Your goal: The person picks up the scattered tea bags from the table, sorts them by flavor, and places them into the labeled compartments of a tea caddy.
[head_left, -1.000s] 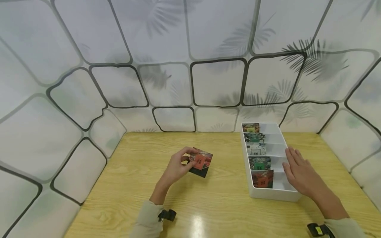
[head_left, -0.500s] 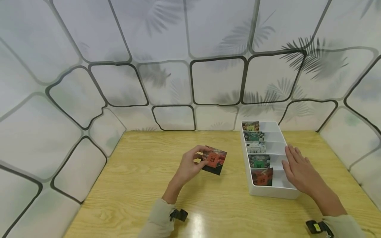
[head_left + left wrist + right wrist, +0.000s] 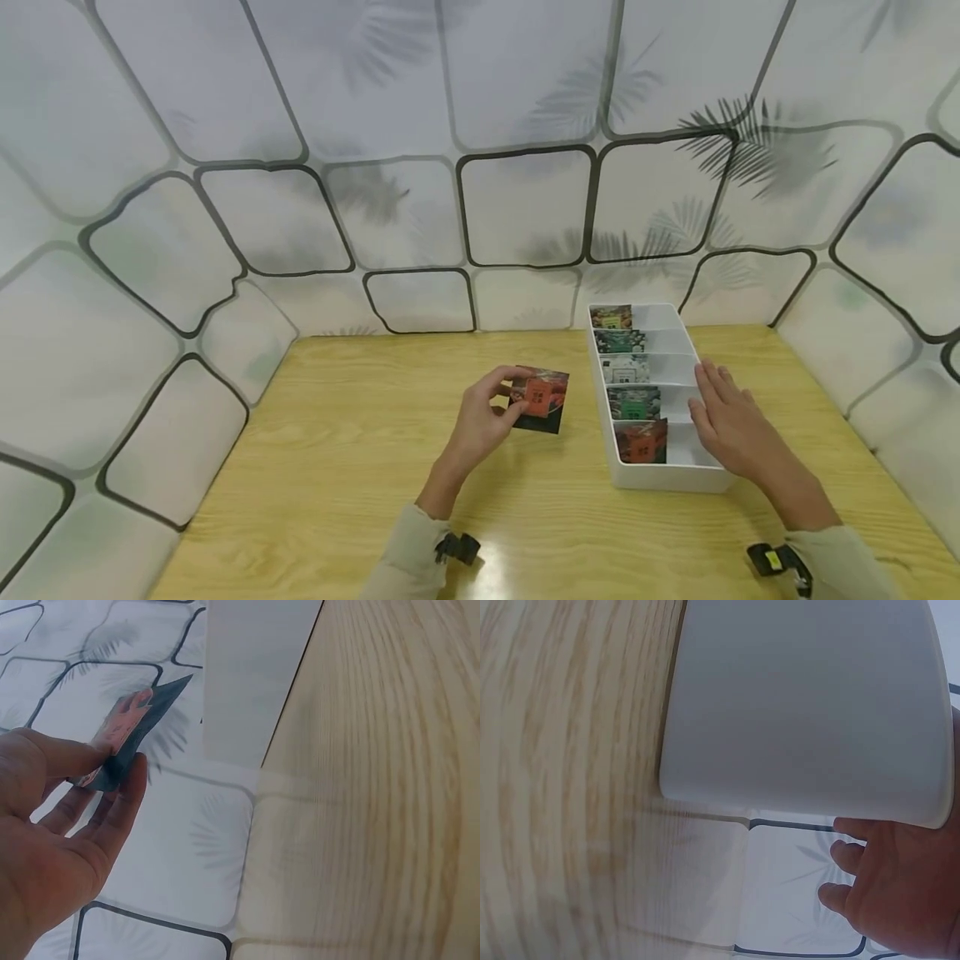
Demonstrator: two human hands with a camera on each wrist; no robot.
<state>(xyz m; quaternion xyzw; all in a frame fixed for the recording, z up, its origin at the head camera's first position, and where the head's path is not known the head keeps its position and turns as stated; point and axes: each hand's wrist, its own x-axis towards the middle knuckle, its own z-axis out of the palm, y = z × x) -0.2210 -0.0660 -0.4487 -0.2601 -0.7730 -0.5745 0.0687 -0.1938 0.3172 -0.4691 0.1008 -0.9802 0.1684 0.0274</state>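
Between thumb and fingers, my left hand [image 3: 482, 421] pinches a dark square sachet [image 3: 540, 400] with a red label, held left of the white box and apart from it. In the left wrist view the sachet [image 3: 124, 739] appears nearly edge-on, the thumb on its label side and fingers behind. The white divided box [image 3: 671, 477] stands on the table, with a row of compartments. My right hand [image 3: 738, 425] rests against the box's right rim, fingers straight. In the right wrist view that hand [image 3: 907, 889] lies along the box wall [image 3: 802, 712].
Sachets stand at the left of the compartments: a red one [image 3: 641, 443] in front, a green one [image 3: 634, 403], a white one [image 3: 625, 369], a dark green one [image 3: 619, 341] and a yellow-labelled one [image 3: 611, 317]. A patterned wall [image 3: 525, 208] backs the wooden table [image 3: 337, 467].
My left hand has carried the sachet rightward, nearer the box, and the sachet now stands squarer to the view. My right hand has stayed at the box rim. The head view has shifted slightly.
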